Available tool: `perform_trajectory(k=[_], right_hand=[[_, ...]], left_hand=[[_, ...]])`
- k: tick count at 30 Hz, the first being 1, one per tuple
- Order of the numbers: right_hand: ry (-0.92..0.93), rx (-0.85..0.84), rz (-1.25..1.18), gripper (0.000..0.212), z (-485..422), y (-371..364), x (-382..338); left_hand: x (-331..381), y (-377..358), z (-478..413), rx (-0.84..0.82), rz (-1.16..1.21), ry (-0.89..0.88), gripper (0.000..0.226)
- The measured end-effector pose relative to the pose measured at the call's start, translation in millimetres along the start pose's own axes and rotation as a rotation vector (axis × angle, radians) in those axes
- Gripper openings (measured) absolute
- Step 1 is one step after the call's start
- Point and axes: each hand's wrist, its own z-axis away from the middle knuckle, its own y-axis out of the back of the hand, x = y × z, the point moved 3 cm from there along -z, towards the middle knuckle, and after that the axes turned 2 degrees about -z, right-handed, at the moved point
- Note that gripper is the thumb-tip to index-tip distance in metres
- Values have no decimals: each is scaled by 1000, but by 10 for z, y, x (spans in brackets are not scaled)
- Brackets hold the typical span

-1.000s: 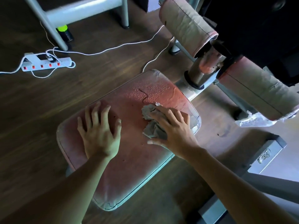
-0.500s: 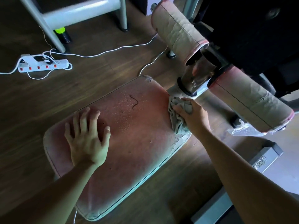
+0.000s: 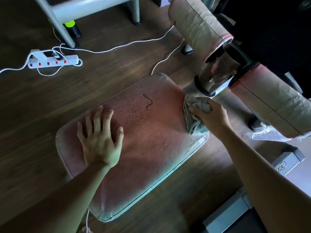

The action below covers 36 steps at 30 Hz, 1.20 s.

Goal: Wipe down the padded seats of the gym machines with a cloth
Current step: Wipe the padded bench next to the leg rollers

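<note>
One risk: right hand clenches cloth at seat edge, where flaking cover may tear under rubbing. Left hand lies flat, released.

Readable text: none in this view.
Grey metal frame: bears a small plate with a dark mark or lettering, too blurred to read.
Power strip: shows a row of red switches, with any printing too small to tell.

Worn reddish padded seat flat, peeling right edge, crumpled grey cloth on that edge
</note>
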Motion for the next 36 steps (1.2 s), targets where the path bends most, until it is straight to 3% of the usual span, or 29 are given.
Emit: perform_trajectory(k=[5,10,15,20,24,27,31,36], right_hand=[[25,-30,26,44,204,80,211],[-5,-80,14,25,-114,-22,-35],[41,-151,117,31,-115,101,-109],[125,-117,44,37,-333,-138,-433],[78,-62,-30,36,-484,-264,-507],[65,-54,27,28,-321,-178,-400],[43,51,113,34,-190,-145,-215],[27,27,51,37,-492,-311,-465]], left_hand=[[-8,-12,-5,5,-1,-4,62],[-5,-3,-8,8,-12,1,62],[1,3,-15,3,-5,6,62],[-20,-10,-15,-2,3,11,61],[-23,-26,-25,-1,4,7,61],[-31,-25,-27,-5,5,7,62],[-26,-28,-28,3,-3,2,62],[-21,-35,-12,3,-2,3,61]])
